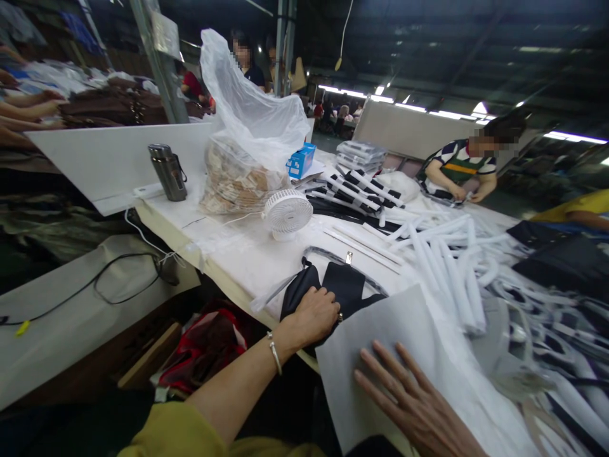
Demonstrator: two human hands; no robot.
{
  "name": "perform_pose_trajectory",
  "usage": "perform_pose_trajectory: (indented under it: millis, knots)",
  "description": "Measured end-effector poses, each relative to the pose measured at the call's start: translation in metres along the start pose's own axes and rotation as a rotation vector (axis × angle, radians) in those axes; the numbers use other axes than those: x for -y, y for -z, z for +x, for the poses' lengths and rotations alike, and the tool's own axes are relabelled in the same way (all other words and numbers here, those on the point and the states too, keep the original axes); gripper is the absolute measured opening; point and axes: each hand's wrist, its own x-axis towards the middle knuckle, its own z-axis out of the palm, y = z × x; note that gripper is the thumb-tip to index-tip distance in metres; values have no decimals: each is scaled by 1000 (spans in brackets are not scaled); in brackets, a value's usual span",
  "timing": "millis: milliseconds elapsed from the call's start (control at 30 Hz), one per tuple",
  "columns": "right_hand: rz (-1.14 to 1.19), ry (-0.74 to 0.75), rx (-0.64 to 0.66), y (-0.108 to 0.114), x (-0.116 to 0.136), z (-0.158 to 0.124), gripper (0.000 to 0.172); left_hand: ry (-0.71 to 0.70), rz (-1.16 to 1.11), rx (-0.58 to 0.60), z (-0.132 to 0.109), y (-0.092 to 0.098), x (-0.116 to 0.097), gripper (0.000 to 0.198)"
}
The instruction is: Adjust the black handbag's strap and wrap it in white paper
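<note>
A black bag [343, 284] lies near the front edge of the table, with a handle [328, 254] that looks wrapped in clear film and a small metal fitting [349, 258]. My left hand [316, 314] rests on the bag, its fingers curled round the black material. A pale sheet [380, 330] lies just right of the bag and covers part of it. On that sheet my right hand [413, 397] is spread flat, fingers apart, holding nothing. The fingertips of my left hand are partly hidden.
A small white fan [288, 212] stands behind the bag, near a plastic sack [242, 178] of brown pieces and a dark flask [167, 172]. White wrapped tubes [447, 273] heap up on the right. Across the table a co-worker [459, 165] handles something. Cables [128, 273] hang at left.
</note>
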Motion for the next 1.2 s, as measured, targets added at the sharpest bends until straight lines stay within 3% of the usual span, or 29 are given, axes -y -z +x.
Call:
perform_pose_trajectory:
  millis: [133,233,367,467,533,600,667,733,800,867,900,967,1033,1100,1133,1200]
  knots:
    - [96,-67,-41,0,-16,-3,87,-1,-28,39,1,5,1,21]
    - [142,-327,-127,10,-38,9,86,2,-52,82,3,13,2,15]
    - [71,-632,-201,25,-55,57,73,0,-68,120,4,24,3,18]
    - [79,-681,-157,21,-44,103,57,-25,-68,148,4,29,4,19]
    - [163,-736,-59,11,-31,125,51,-43,-73,170,2,30,5,19]
    - [301,-869,49,0,-24,135,45,-51,-82,181,1,31,7,22]
    - [456,-1062,61,-3,-31,133,41,-45,-92,184,0,32,8,27]
    - [569,-1262,-105,3,-50,125,40,-36,-100,188,-1,33,8,36]
    - [560,-1400,-362,17,-71,121,38,-28,-105,194,0,33,8,41]
    - [428,-1383,-530,28,-81,122,37,-22,-108,192,1,34,7,45]
    - [352,-1305,-536,31,-80,125,37,-20,-109,189,1,33,7,46]
    - [255,-1083,-367,27,-64,133,32,-19,-111,176,0,32,7,49]
    - [248,-915,-38,14,-39,139,27,-23,-115,154,-1,29,7,46]
    - [306,-855,251,-2,-16,140,29,-31,-119,127,-2,24,8,35]
    - [349,-843,325,-10,-7,138,32,-37,-122,114,-2,22,9,28]
    - [435,-814,344,-21,1,131,39,-50,-129,84,-2,17,10,16]
